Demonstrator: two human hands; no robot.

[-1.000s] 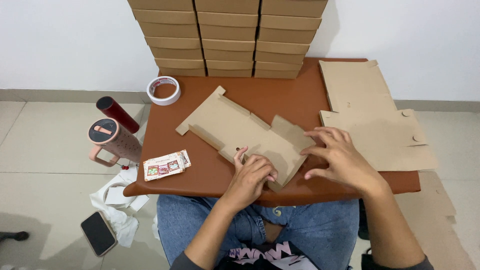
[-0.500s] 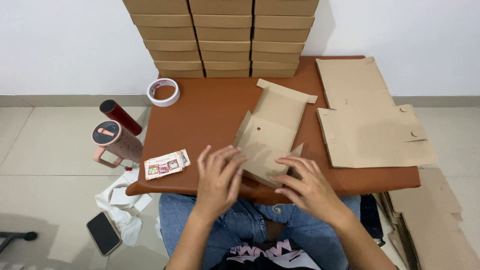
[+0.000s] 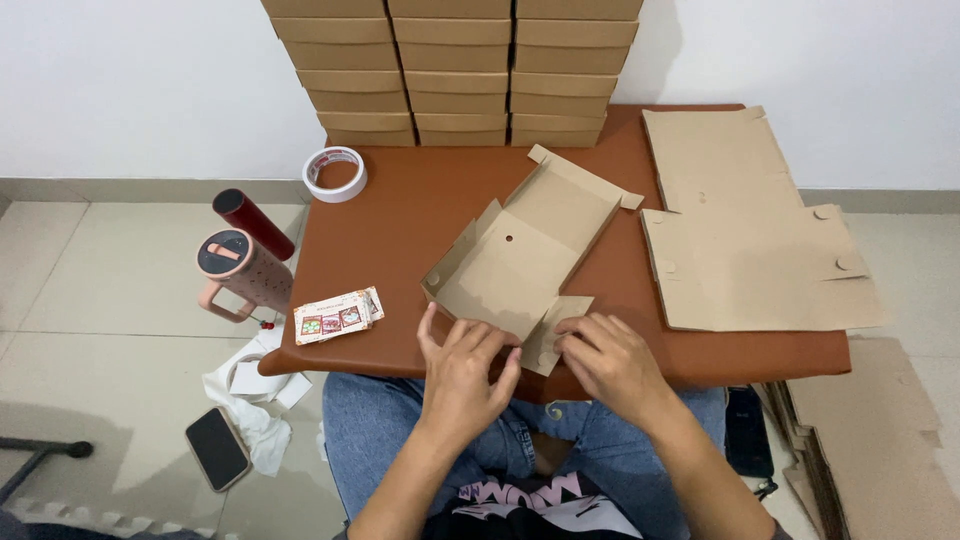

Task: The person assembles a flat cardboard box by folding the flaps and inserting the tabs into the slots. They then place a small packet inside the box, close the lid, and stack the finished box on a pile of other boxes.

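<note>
brown table (image 3: 420, 215) | half-folded box (image 3: 525, 250) | flat cardboard sheets (image 3: 750, 240) | stacked boxes (image 3: 455, 70) | tape roll (image 3: 335, 173) | cards (image 3: 337, 315)

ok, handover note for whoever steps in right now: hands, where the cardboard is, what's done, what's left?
Left hand: open, fingers pressing the near edge of the half-folded cardboard box.
Right hand: open, flat on the box's near flap.
Box sits mid-table, side walls raised, far flap up, near end not closed.
Flat cardboard blanks lie on the right side of the brown table; finished boxes are stacked at the back against the wall.
Tape roll at the left back corner, untouched.
Done: sides folded up. Left: fold in the near flap, close the box.
</note>
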